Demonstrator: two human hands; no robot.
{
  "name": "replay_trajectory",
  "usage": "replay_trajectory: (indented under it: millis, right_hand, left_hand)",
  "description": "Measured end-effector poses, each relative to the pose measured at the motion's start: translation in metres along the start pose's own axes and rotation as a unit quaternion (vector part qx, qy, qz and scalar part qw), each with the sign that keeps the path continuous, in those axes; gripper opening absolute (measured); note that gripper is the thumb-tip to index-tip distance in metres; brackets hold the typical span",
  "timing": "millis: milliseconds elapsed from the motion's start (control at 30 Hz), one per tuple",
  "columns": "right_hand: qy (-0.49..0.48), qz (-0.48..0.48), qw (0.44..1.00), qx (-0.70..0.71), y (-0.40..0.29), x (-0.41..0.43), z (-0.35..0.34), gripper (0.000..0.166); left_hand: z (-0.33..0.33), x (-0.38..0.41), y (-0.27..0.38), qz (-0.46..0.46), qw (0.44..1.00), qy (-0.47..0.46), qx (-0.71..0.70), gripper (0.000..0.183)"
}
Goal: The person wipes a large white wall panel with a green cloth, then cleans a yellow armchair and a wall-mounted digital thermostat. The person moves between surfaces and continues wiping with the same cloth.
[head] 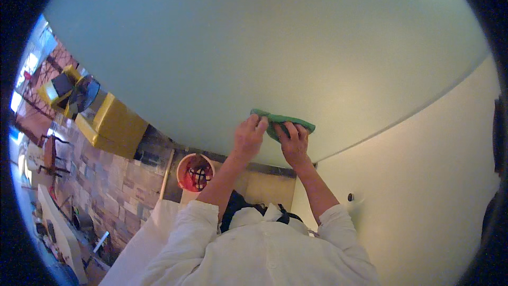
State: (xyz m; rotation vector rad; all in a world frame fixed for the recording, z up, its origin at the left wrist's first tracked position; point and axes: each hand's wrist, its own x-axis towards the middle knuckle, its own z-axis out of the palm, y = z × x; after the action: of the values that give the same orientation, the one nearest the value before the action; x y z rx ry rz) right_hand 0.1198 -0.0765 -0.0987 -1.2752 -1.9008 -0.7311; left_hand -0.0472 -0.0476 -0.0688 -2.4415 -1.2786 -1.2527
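A folded green cloth [291, 120] lies against the pale green wall [222, 59], with both of my hands on it. My left hand [249, 135] pinches the cloth's left end between thumb and fingers. My right hand [294, 143] grips its right part, fingers bent over the lower fold. Part of the cloth is hidden behind my fingers. Below and left of my hands, a bucket [179, 174] with red and dark checked contents stands low by the wall's foot.
A lighter wall [397, 174] with a small dark round fitting [350, 197] meets the green wall at my right. At left are a yellow armchair [115, 127], patterned flooring [119, 182] and a white surface [147, 234] beside me.
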Motion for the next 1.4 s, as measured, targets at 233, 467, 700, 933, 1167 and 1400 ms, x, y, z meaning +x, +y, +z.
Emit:
replay_trajectory:
  millis: [233, 467, 700, 933, 1167, 1400]
  right_hand:
    - [-0.083, -0.12, 0.989, 0.024, -0.039, 0.052, 0.007, 0.038]
    - [-0.093, -0.184, 0.978, 0.012, -0.08, 0.09, 0.008, 0.04]
    - [-0.101, -0.189, 0.976, -0.026, -0.027, 0.026, -0.009, 0.04]
    - [-0.115, -0.227, 0.966, 0.037, -0.068, 0.073, 0.022, 0.04]
    - [-0.153, -0.233, 0.958, 0.065, -0.12, 0.106, 0.058, 0.039]
    - [-0.19, -0.237, 0.952, 0.028, -0.058, 0.038, 0.052, 0.037]
  left_hand:
    - [0.011, -0.032, -0.051, -0.151, 0.979, 0.134, -0.012, 0.031]
    - [-0.025, -0.029, -0.056, -0.259, 0.945, 0.194, -0.042, 0.044]
    - [0.012, -0.05, -0.012, -0.275, 0.944, 0.094, -0.16, 0.046]
    - [0.021, -0.057, -0.058, -0.373, 0.892, 0.196, -0.165, 0.04]
    - [-0.017, -0.051, -0.102, -0.417, 0.874, 0.216, -0.123, 0.043]
    - [0.043, -0.071, -0.061, -0.421, 0.89, 0.098, -0.144, 0.045]
